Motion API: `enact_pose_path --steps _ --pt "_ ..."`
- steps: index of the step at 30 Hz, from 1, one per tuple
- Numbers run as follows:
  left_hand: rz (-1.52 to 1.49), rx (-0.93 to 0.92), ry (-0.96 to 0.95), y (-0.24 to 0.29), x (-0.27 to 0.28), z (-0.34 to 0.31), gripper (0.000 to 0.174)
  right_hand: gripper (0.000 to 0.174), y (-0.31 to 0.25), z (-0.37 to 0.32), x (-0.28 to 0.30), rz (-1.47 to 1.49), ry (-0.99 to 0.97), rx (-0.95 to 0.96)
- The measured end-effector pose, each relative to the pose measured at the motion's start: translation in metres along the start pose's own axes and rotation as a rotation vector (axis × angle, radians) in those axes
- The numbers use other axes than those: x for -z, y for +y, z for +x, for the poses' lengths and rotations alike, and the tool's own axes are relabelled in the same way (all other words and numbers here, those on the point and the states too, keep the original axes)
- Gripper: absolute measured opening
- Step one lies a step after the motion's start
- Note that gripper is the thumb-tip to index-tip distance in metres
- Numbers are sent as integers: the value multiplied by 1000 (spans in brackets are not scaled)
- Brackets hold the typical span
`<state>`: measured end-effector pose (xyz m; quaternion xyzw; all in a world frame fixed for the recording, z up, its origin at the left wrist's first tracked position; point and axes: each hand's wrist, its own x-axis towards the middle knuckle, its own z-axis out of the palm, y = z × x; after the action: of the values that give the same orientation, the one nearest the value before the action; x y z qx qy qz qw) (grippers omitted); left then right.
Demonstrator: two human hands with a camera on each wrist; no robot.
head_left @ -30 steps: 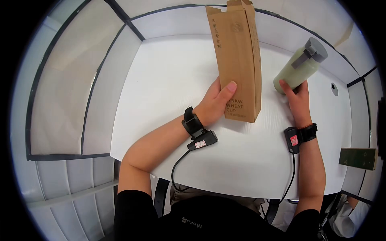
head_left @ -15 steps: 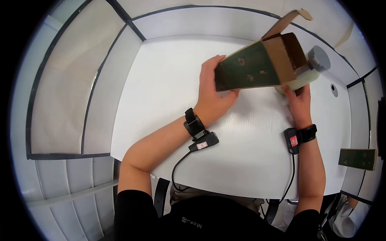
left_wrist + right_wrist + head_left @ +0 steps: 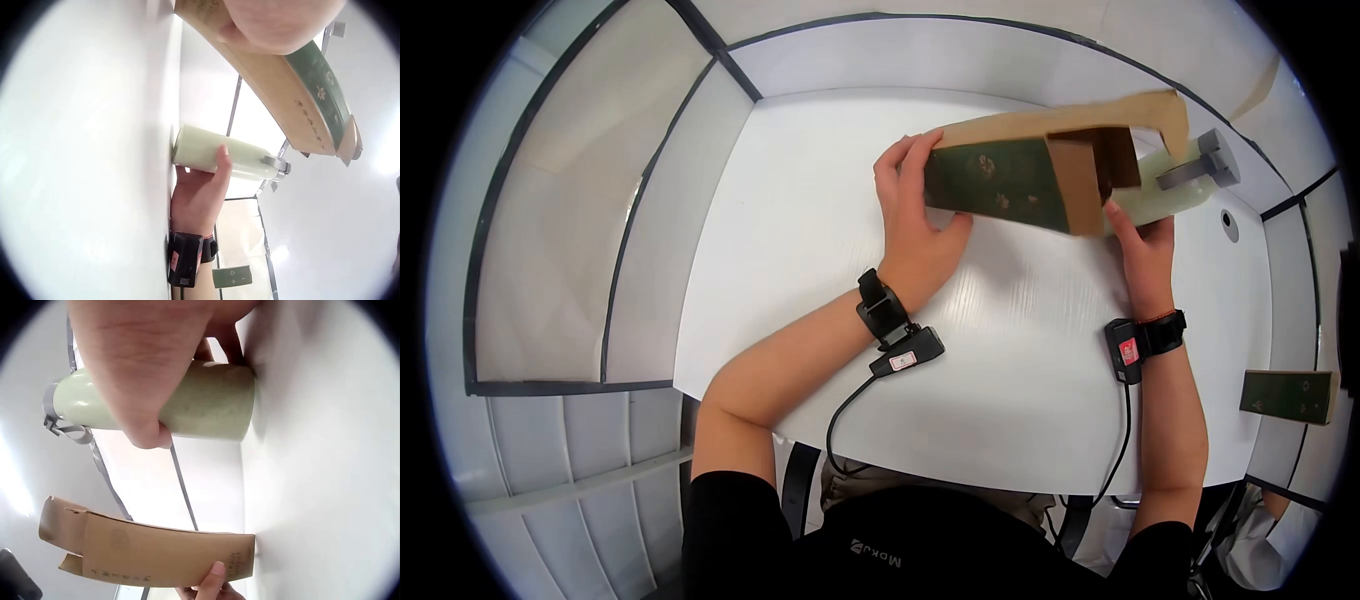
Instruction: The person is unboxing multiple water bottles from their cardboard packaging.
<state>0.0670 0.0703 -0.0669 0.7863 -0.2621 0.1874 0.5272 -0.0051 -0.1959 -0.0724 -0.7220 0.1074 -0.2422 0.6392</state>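
Rectangular white table (image 3: 1000,400) carries the work. Tall brown-and-green cardboard box (image 3: 1000,188): 1 o'clock of head-view centre, tilted, flap open, mouth facing 3 o'clock. Pale-green cylindrical bottle with grey lid (image 3: 1155,203): 3 o'clock of the box, base at the table. Left hand (image 3: 922,230), box's 8 o'clock: fingers clamped on the box. Right hand (image 3: 1146,260), bottle's 6 o'clock: fingers clamped round it. 1 small dark-green rectangular carton (image 3: 1286,396): table's 4 o'clock.

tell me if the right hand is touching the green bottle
Touching: the right wrist view shows the right hand gripping the green bottle, its thumb lying across the side.
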Motion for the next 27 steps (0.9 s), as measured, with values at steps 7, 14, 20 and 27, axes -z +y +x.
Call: enact_pose_path --steps 7,14,20,27 --pt "-27 41 30 0 -1 -1 78 49 -9 -3 4 121 149 112" --pt "-1 77 -14 12 3 -1 81 53 -80 16 48 245 112 301" --pt "76 -44 1 9 1 -1 81 40 -145 5 31 189 163 380" --pt "80 -124 0 7 -4 -3 84 38 -154 5 15 116 148 378"
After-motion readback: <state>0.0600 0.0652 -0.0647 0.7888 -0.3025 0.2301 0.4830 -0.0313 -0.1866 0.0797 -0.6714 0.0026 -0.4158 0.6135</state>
